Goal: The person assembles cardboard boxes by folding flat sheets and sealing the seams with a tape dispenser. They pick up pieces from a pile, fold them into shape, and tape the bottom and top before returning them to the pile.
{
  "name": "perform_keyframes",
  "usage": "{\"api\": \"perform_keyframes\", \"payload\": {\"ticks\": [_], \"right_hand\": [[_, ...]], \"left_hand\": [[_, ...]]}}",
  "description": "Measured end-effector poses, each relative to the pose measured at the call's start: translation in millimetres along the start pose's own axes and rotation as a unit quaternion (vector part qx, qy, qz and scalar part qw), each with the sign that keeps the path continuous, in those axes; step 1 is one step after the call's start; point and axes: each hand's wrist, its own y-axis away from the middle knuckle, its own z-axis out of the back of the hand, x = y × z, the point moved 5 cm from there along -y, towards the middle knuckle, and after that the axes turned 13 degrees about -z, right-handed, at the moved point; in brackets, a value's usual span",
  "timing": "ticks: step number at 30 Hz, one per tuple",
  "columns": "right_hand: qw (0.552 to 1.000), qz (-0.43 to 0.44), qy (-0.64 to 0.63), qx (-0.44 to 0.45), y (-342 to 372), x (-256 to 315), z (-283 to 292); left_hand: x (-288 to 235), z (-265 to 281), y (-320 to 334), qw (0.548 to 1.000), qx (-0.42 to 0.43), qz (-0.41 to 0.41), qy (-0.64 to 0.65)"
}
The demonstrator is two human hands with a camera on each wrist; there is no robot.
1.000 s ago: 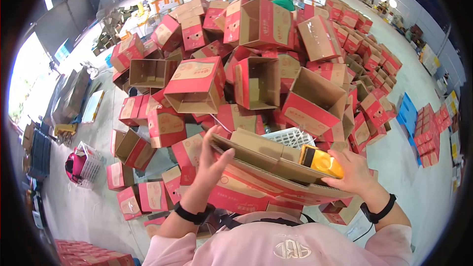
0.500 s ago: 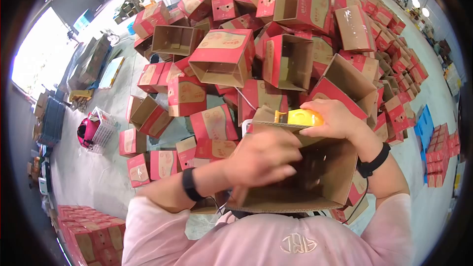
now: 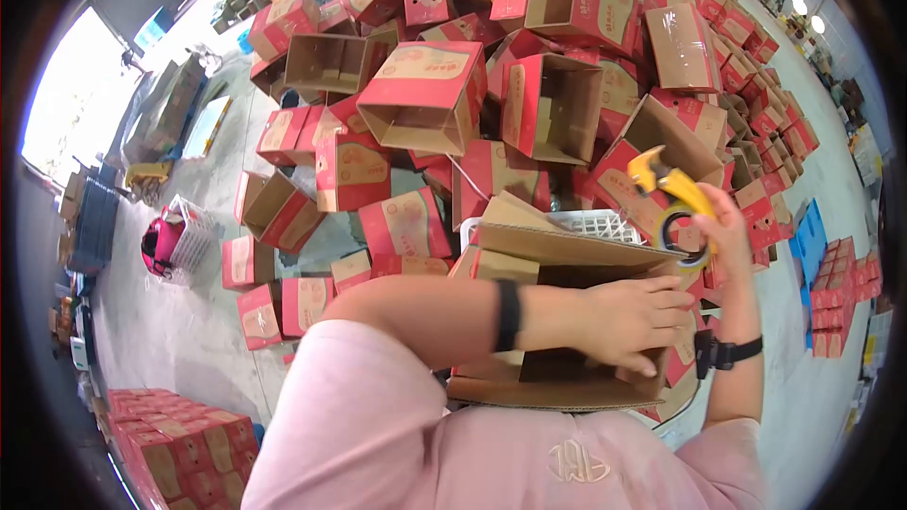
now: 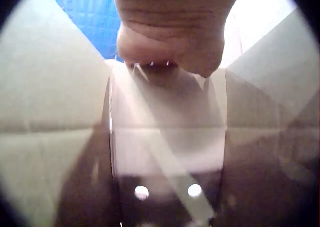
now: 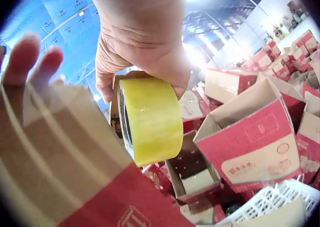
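In the head view, an open-topped cardboard box [image 3: 557, 387] lies close against the person's front, its brown inside showing. The left hand [image 3: 633, 326] reaches across it, fingers extended at the box's right end wall. From the left wrist view, that hand appears over the top of the end panel [image 4: 170, 147], which has two round holes. To the right of the box, the right hand [image 3: 726, 231] grips a yellow tape dispenser [image 3: 673, 191], raised above the rim. A wide roll of yellowish clear tape [image 5: 152, 119] hangs below this hand in the right wrist view.
A large heap of red and brown boxes [image 3: 425, 85] lies ahead. Beyond the held box is a white plastic basket [image 3: 595, 224]. Another basket [image 3: 194, 241] stands on the floor at left. Flattened or stacked red cartons [image 3: 184, 444] sit at lower left.
The left hand has crossed from the box's left side to its right end. The right hand has moved right with the dispenser, lifting it off the box's far edge. The box has been turned opening-up.
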Motion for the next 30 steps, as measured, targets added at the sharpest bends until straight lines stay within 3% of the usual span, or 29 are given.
{"api": "perform_keyframes", "payload": {"ticks": [1, 2, 4, 6, 7, 8, 9, 10, 12, 14, 15, 16, 18, 20, 21, 22, 23, 24, 26, 28, 30], "right_hand": [[0.998, 0.035, -0.057, -0.010, 1, 9, 18], [0.995, 0.017, -0.096, -0.010, 3, 17, 36], [0.972, 0.064, -0.226, -0.008, 13, 48, 24], [0.985, 0.038, -0.166, 0.030, 16, 41, -18], [0.985, 0.075, -0.111, 0.107, 20, 35, -47], [0.977, -0.039, -0.110, 0.179, 21, 11, -64], [0.966, -0.060, -0.120, 0.223, 33, 6, -78], [0.960, -0.098, -0.134, 0.227, 34, -21, -77], [0.955, -0.117, -0.191, 0.192, 36, -58, -68], [0.921, -0.092, -0.339, 0.166, 41, -66, -59], [0.925, -0.090, -0.336, 0.150, 44, -62, -62], [0.925, -0.088, -0.336, 0.155, 45, -63, -65], [0.936, -0.081, -0.319, 0.123, 45, -66, -63], [0.940, -0.069, -0.312, 0.122, 50, -60, -61], [0.938, -0.079, -0.318, 0.110, 53, -55, -57], [0.937, -0.090, -0.323, 0.098, 55, -52, -51], [0.951, -0.076, -0.292, 0.068, 55, -50, -40], [0.966, -0.047, -0.246, 0.058, 65, -28, -31], [0.965, 0.069, -0.245, 0.066, 99, 31, -13], [0.953, 0.257, -0.158, 0.005, 134, 63, 0], [0.949, 0.300, -0.039, -0.086, 148, 16, -10]], "left_hand": [[-9, 13, 13, 0.999, 0.028, 0.035, 0.012], [-16, 18, 35, 0.996, 0.057, 0.067, 0.027], [-12, -22, 110, 0.954, 0.229, 0.167, 0.094], [-22, -18, 109, 0.944, 0.252, 0.187, 0.097], [-30, -3, 98, 0.909, 0.253, 0.272, 0.189], [-41, 8, 90, 0.858, 0.246, 0.353, 0.281], [-57, 13, 95, 0.772, 0.178, 0.353, 0.498], [-81, 31, 108, 0.736, 0.091, 0.352, 0.571], [-115, 59, 137, 0.785, -0.060, 0.332, 0.519], [-131, 57, 154, 0.796, -0.205, 0.472, 0.318], [-124, 64, 152, 0.852, -0.230, 0.452, 0.127], [-108, 69, 152, 0.877, -0.236, 0.412, -0.072], [-60, 43, 178, 0.796, -0.343, 0.492, -0.078], [-20, 30, 194, 0.635, -0.345, 0.672, 0.161], [-11, 40, 192, 0.635, -0.348, 0.671, 0.159], [-1, 43, 183, 0.669, -0.307, 0.644, 0.210], [6, 40, 174, 0.698, -0.262, 0.614, 0.260], [17, 34, 179, 0.699, -0.262, 0.612, 0.261], [42, 27, 181, 0.815, -0.188, 0.537, 0.113], [44, 26, 177, 0.806, -0.160, 0.560, 0.101], [41, 24, 176, 0.795, -0.152, 0.573, 0.132]]}}
